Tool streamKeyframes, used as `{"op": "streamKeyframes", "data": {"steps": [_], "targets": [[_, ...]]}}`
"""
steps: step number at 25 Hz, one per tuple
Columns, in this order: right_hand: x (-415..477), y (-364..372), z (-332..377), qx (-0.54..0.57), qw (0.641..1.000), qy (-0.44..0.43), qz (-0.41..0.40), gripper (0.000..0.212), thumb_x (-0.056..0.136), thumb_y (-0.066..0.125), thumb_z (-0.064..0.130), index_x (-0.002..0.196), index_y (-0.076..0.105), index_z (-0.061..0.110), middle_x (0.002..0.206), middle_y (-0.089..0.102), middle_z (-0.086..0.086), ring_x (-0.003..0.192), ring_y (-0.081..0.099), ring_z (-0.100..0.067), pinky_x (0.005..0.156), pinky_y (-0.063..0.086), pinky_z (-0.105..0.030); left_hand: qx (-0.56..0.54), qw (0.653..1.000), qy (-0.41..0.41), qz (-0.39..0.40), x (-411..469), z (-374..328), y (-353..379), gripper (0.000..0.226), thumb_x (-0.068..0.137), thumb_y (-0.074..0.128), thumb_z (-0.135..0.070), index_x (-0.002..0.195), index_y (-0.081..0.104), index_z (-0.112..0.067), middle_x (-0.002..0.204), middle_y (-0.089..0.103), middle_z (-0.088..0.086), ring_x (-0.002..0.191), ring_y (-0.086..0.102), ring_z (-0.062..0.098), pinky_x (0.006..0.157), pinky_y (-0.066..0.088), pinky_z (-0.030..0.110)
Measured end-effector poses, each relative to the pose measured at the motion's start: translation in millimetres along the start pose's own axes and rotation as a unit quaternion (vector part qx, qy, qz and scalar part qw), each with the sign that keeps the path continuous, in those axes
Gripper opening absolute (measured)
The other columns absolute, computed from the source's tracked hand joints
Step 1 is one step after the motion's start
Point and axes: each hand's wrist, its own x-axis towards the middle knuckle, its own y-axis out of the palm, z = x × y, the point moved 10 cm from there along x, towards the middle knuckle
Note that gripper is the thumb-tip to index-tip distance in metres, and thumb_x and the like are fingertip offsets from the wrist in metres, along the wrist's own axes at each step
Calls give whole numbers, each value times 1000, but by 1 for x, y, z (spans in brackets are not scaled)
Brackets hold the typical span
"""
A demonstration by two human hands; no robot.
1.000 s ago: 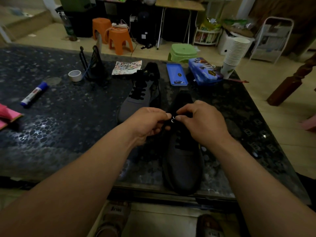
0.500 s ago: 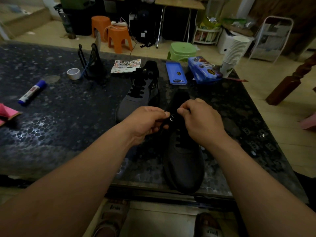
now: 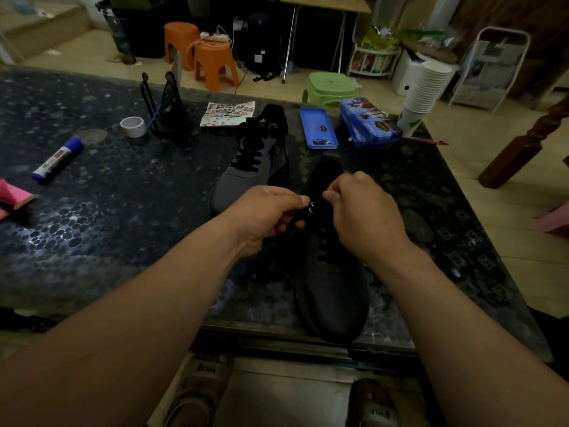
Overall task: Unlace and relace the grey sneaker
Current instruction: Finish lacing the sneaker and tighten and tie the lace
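Sneaker (image 3: 332, 291) in dark grey on the surface (image 3: 123, 211), directly beneath both hands (toe at the near edge) — left hand (image 3: 264, 217) and right hand (image 3: 360, 217) each pinching its black lace (image 3: 323, 251). Two sneakers counted — second sneaker (image 3: 243, 177) just beyond, laced.

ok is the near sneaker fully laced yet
Partly laced. The lace crosses the lower rows of the near sneaker; two metal eyelets between the left hand and right hand are bare.

Near sneaker's (image 3: 332, 285) upper eyelets mostly hidden behind left hand (image 3: 264, 217) and right hand (image 3: 366, 223), lace (image 3: 323, 252) end lost inside the right hand, pink thing (image 3: 15, 195) at the table's (image 3: 123, 241) left edge cut off.
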Motion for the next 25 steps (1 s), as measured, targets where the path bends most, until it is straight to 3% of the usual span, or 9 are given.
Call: {"op": "streamKeyframes", "data": {"steps": [5,10,14,17,20,23,25], "targets": [[-4,-1,7,-16,1000,-9,-9,20,106,51,35,109,62,19,98,45,2,74,46,-19,65,33,-32,8,1000,5,-9,0,-2,0,15,94,73,-23,80,74,-18,77,70,2,71,65,13,54,43,19],[-4,0,5,19,1000,13,-15,20,106,51,36,111,65,22,99,47,5,77,44,-15,69,32,-31,19,1000,6,-8,-1,-2,0,18,91,77,-32,79,76,-20,76,69,6,80,58,25,59,41,25],[-1,4,0,70,997,31,-6,20,104,54,37,110,69,25,100,52,7,82,47,-12,73,35,-30,36,999,18,6,-1,-3,3,28,96,70,-38,94,74,-11,76,65,4,67,61,12,57,44,21],[-1,6,-1,74,997,33,0,18,103,56,37,109,71,27,99,52,8,83,47,-11,74,36,-30,26,999,21,24,0,0,10,12,104,58,-24,100,66,-15,80,63,3,72,63,14,63,45,26],[0,11,1,78,997,24,6,15,103,58,35,106,71,27,98,54,8,86,51,-12,75,38,-30,105,992,67,18,-1,-5,12,8,102,62,-14,94,64,-15,76,63,6,66,56,17,60,45,28],[3,4,-13,183,981,58,25,11,100,63,38,102,68,29,94,63,12,86,61,-8,73,45,-28,80,994,69,-38,-4,-9,-5,11,101,61,-16,91,65,-17,83,67,6,76,57,24,65,44,32],[5,-9,-35,317,940,125,17,14,101,62,41,106,65,28,94,70,8,84,66,-8,72,50,-26,-67,991,55,-102,-11,-11,-32,13,101,54,-12,91,62,-15,96,74,4,91,70,24,78,50,32]]}}
